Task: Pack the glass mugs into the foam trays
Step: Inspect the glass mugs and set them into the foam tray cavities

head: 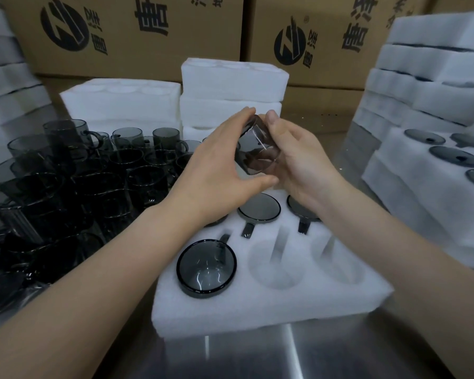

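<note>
We hold one smoked glass mug [257,147] tilted in the air between both hands, above the far row of the foam tray [271,310] that lies on the metal table [340,356] in front of us. Our left hand [219,170] wraps it from the left, fingers curled over the top and thumb under it; our right hand [301,160] clasps it from the right, thumb on the upper end. The tray has six round pockets in two rows of three. Four are filled: three in the far row, where the leftmost mug is mostly hidden under our left wrist and the rightmost partly under our right hand, and one in the near left pocket [206,266]. The two other near pockets [278,265] are vacant. To the left stands a crowd of loose dark mugs [74,181], too many and too overlapped to count. Behind them we count two foam stacks [230,97], and more at both edges, cut off by the frame. A filled tray [411,170] at right is also cut off. Two printed cardboard boxes [121,31] stand at the back.
</note>
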The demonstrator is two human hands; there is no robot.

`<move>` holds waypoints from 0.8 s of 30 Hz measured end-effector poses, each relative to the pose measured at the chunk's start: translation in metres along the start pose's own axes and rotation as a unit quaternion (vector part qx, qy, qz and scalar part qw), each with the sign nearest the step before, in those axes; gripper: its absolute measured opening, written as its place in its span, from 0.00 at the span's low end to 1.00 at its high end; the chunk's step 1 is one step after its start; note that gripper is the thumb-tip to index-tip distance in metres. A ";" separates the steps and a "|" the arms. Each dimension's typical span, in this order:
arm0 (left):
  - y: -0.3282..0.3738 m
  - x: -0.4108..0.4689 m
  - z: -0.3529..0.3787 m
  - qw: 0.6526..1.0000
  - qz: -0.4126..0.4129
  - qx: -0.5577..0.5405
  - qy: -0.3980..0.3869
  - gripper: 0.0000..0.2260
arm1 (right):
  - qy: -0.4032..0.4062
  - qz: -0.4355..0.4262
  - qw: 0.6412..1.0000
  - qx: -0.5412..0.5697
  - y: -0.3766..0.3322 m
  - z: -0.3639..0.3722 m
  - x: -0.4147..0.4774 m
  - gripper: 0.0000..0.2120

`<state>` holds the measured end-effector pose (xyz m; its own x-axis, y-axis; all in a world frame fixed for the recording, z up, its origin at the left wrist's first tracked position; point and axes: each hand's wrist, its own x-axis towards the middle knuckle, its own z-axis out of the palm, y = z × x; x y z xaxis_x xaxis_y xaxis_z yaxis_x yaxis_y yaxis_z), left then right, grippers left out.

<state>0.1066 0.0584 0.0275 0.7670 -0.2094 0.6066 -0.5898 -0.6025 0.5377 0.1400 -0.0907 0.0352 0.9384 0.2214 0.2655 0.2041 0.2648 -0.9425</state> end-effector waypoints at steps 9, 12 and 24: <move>-0.002 -0.001 0.000 0.999 -0.009 0.005 0.049 0.39 | -0.073 0.045 0.996 0.024 0.000 0.000 -0.001 0.16; -0.002 0.000 -0.001 0.998 -0.005 0.016 0.061 0.40 | -0.063 0.013 0.998 -0.014 0.001 -0.002 -0.001 0.09; -0.002 -0.003 -0.001 0.998 0.044 -0.004 0.047 0.40 | -0.015 0.017 0.999 0.039 -0.004 -0.002 -0.001 0.07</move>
<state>0.1055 0.0607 0.0254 0.6857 -0.1871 0.7034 -0.6552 -0.5795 0.4847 0.1387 -0.0937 0.0386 0.9354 0.2589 0.2408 0.1494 0.3280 -0.9328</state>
